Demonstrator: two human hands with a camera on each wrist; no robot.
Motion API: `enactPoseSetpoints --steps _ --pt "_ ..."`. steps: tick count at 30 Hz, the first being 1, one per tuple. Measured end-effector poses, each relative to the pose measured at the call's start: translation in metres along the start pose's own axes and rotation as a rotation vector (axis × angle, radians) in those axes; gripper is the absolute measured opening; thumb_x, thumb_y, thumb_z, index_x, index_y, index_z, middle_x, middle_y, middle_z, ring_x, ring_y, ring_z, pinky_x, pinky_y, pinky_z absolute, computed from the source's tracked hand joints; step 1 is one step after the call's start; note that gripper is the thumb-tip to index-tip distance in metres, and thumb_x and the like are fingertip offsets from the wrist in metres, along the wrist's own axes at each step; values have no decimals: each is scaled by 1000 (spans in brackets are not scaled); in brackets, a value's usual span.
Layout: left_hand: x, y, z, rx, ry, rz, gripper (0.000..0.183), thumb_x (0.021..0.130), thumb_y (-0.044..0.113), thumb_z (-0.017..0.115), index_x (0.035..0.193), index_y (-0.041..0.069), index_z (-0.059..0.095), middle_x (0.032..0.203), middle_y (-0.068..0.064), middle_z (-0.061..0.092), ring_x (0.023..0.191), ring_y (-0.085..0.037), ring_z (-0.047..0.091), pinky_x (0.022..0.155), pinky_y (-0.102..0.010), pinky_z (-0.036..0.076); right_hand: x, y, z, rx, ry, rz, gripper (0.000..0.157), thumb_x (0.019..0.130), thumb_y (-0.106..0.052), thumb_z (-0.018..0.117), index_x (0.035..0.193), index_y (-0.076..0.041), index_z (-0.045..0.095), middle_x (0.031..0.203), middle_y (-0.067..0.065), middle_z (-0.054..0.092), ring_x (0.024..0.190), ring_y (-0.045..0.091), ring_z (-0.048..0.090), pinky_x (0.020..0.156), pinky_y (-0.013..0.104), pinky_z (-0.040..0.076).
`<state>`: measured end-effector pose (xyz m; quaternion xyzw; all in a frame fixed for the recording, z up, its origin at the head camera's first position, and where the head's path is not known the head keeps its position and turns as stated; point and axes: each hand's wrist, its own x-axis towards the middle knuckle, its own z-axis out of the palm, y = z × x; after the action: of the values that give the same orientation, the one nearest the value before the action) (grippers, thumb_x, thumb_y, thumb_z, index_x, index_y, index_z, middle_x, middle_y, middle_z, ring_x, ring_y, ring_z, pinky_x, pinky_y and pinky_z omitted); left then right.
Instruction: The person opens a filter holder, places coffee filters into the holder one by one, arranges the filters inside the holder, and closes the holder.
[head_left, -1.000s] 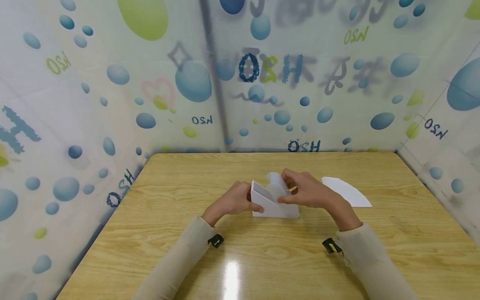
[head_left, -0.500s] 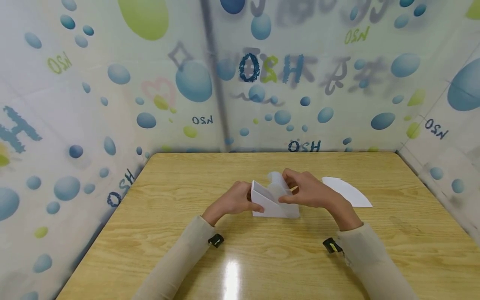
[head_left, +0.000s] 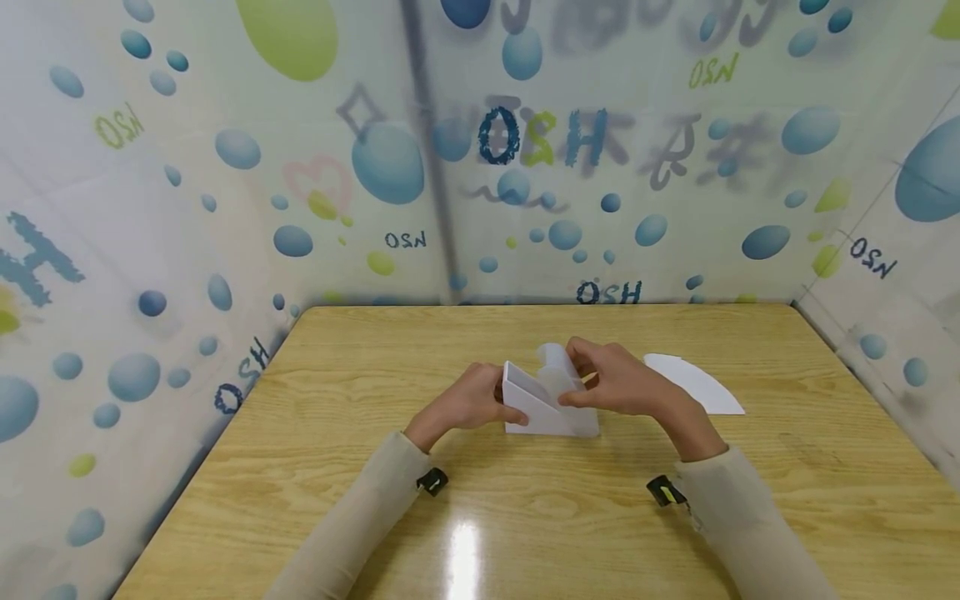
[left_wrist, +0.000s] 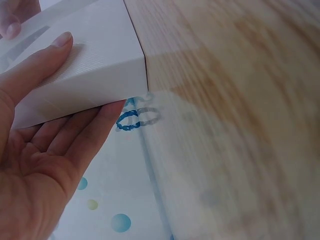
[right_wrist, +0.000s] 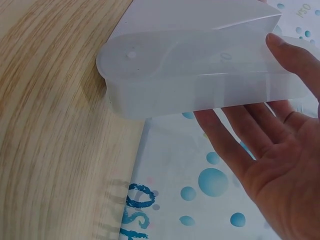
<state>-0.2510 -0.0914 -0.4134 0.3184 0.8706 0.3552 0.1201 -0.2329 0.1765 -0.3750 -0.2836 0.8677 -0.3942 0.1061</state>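
In the middle of the wooden table stands a white box (head_left: 536, 408) with a slanted open top and a translucent cover (right_wrist: 195, 75) at its right end. My left hand (head_left: 474, 396) grips the left end of the box, thumb (left_wrist: 50, 57) on the near face and fingers behind. My right hand (head_left: 618, 379) holds the cover between thumb and fingers, also from both sides. The right wrist view shows the cover's rounded end with a small round pivot mark. The inside of the box is mostly hidden.
A white fan-shaped piece (head_left: 693, 383), flat and paper-like, lies on the table (head_left: 360, 358) to the right, behind my right forearm. Printed fabric walls (head_left: 465, 208) with blue and green spots rise behind the table and on both sides.
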Motion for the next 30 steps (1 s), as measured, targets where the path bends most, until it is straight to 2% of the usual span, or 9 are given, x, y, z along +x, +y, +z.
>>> enactPoseSetpoints --steps 30 --pt "0 -2 0 -16 -4 19 33 86 15 86 116 10 75 108 -5 79 83 -8 73 72 -24 59 -3 -1 -2 1 2 7 36 91 -19 81 113 -9 55 118 13 73 110 30 72 88 44 62"
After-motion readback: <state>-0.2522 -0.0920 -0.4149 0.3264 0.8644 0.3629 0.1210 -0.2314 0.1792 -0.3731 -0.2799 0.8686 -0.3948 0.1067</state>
